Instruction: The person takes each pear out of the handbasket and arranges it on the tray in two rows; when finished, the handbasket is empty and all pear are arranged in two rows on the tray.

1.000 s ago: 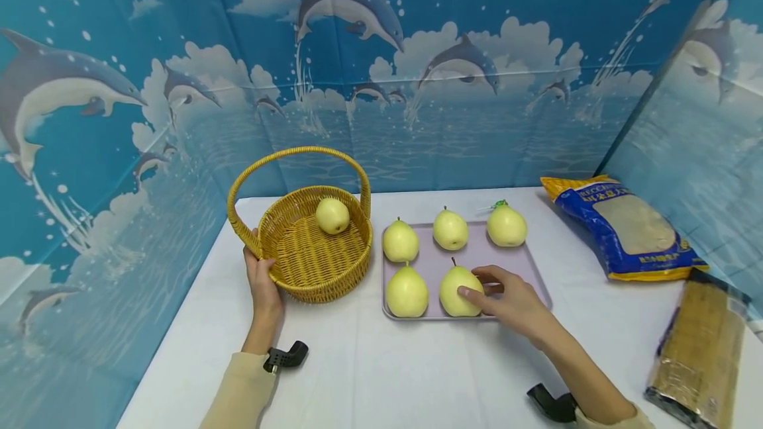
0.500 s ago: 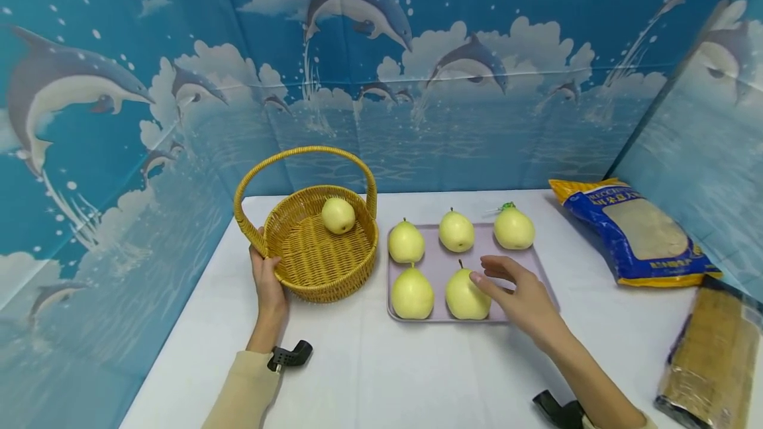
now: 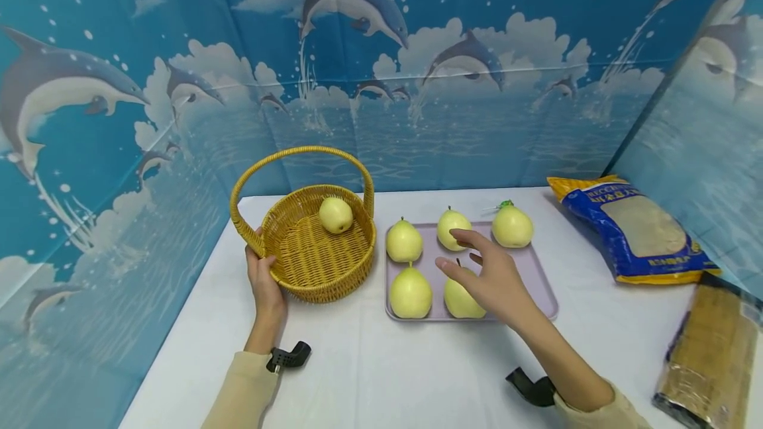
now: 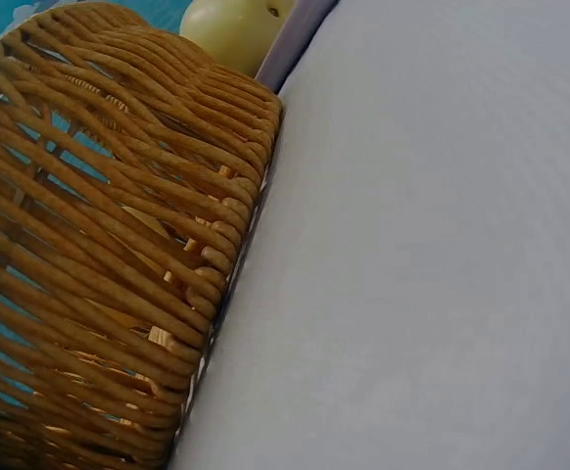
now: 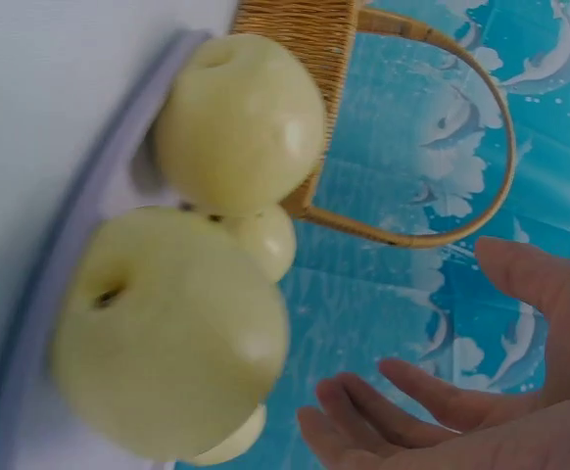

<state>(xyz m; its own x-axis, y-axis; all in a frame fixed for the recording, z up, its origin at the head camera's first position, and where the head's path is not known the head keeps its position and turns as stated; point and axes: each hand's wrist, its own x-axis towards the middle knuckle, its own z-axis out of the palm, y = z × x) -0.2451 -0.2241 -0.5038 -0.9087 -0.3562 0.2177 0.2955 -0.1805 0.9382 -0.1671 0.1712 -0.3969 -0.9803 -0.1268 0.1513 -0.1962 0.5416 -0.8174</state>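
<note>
My left hand grips the left side of a yellow wicker basket, its thumb at the rim below the tall handle. One pale green pear sits inside the basket. Over the lilac tray hovers my right hand, thumb and fingers spread, holding nothing. Beneath it, partly covered, is the front right pear. Several more pears stand on the tray, among them the front left pear. The right wrist view shows the hand apart from the near pear.
A blue and yellow bag lies at the back right of the white table. In front of it is a clear-wrapped brown packet. A small green item is by the back right pear. A dolphin-print curtain stands behind.
My right hand has let go of the front right pear, drawn back from it, then risen and moved left over the tray. My left hand stays on the basket.
</note>
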